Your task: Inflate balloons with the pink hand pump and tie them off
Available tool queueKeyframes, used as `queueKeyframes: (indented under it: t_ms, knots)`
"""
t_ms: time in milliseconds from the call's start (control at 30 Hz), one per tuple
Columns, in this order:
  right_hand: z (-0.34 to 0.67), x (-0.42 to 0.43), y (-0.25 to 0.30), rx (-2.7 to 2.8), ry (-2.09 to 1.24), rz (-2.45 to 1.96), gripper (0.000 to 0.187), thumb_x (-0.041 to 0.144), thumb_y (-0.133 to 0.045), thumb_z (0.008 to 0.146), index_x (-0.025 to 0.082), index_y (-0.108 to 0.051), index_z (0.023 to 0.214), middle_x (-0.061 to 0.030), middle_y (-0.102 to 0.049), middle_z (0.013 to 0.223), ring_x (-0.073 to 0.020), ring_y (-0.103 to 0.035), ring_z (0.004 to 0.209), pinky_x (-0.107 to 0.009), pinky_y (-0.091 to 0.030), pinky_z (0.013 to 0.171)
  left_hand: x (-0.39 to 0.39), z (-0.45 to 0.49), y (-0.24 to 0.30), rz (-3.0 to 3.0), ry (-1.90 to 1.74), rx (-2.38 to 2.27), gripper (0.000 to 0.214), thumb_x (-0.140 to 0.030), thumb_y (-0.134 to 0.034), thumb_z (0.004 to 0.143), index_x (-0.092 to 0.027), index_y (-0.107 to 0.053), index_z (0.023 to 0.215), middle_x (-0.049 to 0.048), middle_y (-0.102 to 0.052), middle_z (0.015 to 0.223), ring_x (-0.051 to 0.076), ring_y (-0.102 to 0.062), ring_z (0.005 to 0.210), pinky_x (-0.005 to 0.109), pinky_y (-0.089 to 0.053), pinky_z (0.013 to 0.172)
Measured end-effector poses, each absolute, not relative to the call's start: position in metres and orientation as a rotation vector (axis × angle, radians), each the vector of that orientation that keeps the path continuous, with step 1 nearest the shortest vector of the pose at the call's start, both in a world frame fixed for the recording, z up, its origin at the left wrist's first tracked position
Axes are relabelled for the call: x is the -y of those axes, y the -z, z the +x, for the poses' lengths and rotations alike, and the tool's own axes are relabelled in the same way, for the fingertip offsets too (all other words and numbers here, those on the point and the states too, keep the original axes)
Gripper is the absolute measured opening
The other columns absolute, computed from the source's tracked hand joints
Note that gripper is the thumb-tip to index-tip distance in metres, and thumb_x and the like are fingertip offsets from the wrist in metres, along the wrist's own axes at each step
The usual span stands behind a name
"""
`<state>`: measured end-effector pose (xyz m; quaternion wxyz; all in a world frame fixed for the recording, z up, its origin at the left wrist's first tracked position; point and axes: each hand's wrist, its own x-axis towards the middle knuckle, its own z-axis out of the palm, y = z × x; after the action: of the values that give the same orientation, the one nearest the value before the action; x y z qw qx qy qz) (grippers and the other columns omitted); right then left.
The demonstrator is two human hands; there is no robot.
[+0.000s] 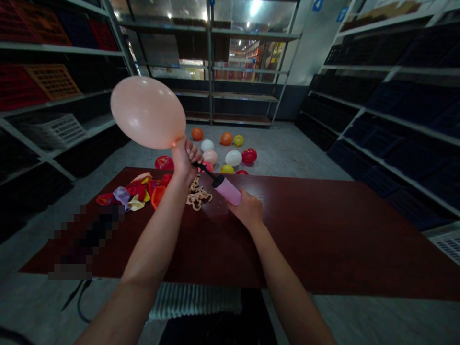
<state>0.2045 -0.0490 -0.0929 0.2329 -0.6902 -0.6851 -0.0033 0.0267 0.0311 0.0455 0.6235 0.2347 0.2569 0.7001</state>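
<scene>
A peach balloon (148, 112), blown up large, rises over the table's far left side, its neck at my left hand (185, 160). My left hand is closed around the neck and the near end of a hand balloon pump; the nozzle is hidden in the fingers. From that hand a thin black rod runs down to the pump's pink barrel (228, 189). My right hand (247, 208) is wrapped around the barrel's lower end. Beneath the pump lies a heap of beige twisted string or ties (197, 195), and limp balloons (138, 192) in several colours lie to the left.
The dark red-brown table (323, 230) spans the foreground. Behind it, several inflated balloons (233, 158) lie on the grey floor. Shelves with crates (53, 81) stand left, more shelving (395, 100) right, and a metal rack (244, 96) at the back. Part of the table's left is pixelated.
</scene>
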Motion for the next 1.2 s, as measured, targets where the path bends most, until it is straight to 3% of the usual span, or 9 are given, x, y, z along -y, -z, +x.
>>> queueKeyframes:
  t_ms: [233, 500, 833, 1067, 1200]
  knots:
    - [0.205, 0.051, 0.088, 1.83, -0.063, -1.984, 0.032, 0.048, -0.069, 0.085, 0.021, -0.067, 0.101, -0.0079, -0.077, 0.087, -0.0234, -0.073, 0.078, -0.028, -0.041, 0.063, -0.034, 0.069, -0.01, 0.505, -1.518, -0.64, 0.054, -0.025, -0.041, 0.103, -0.021, -0.024, 0.052, -0.0068, -0.022, 0.039, 0.008, -0.021, 0.027, 0.022, -0.019, 0.032]
    - [0.197, 0.047, 0.063, 1.902, -0.158, -2.013, 0.036, 0.048, -0.069, 0.084, 0.024, -0.068, 0.111, -0.0072, -0.079, 0.096, -0.0265, -0.075, 0.087, -0.031, -0.045, 0.067, -0.044, 0.052, -0.011, 0.464, -1.486, -0.562, 0.052, -0.022, -0.041, 0.101, -0.02, -0.026, 0.052, -0.007, -0.021, 0.041, 0.007, -0.02, 0.029, 0.021, -0.02, 0.033]
    - [0.183, -0.001, 0.0, 2.263, 0.108, -1.706, 0.046, 0.053, -0.071, 0.083, 0.025, -0.064, 0.119, -0.0074, -0.077, 0.102, -0.0271, -0.073, 0.085, -0.033, -0.047, 0.067, -0.046, -0.009, -0.037, 0.287, -1.769, -0.365, 0.054, -0.025, -0.039, 0.105, -0.019, -0.022, 0.054, -0.0074, -0.019, 0.041, 0.007, -0.02, 0.03, 0.021, -0.022, 0.037]
    - [0.188, -0.026, -0.002, 2.286, 0.114, -1.495, 0.04, 0.044, -0.07, 0.082, 0.022, -0.067, 0.115, -0.0078, -0.075, 0.102, -0.0251, -0.069, 0.087, -0.033, -0.045, 0.067, -0.041, -0.039, -0.046, 0.374, -1.976, -0.355, 0.056, -0.028, -0.05, 0.101, -0.02, -0.019, 0.055, -0.0079, -0.018, 0.043, 0.007, -0.02, 0.032, 0.022, -0.023, 0.037]
    - [0.211, -0.032, -0.006, 2.298, 0.079, -1.506, 0.041, 0.043, -0.073, 0.079, 0.023, -0.068, 0.115, -0.0069, -0.075, 0.104, -0.0244, -0.068, 0.088, -0.033, -0.046, 0.07, -0.033, -0.053, -0.054, 0.386, -2.037, -0.33, 0.055, -0.024, -0.047, 0.101, -0.02, -0.019, 0.054, -0.0076, -0.017, 0.043, 0.007, -0.02, 0.032, 0.022, -0.024, 0.038]
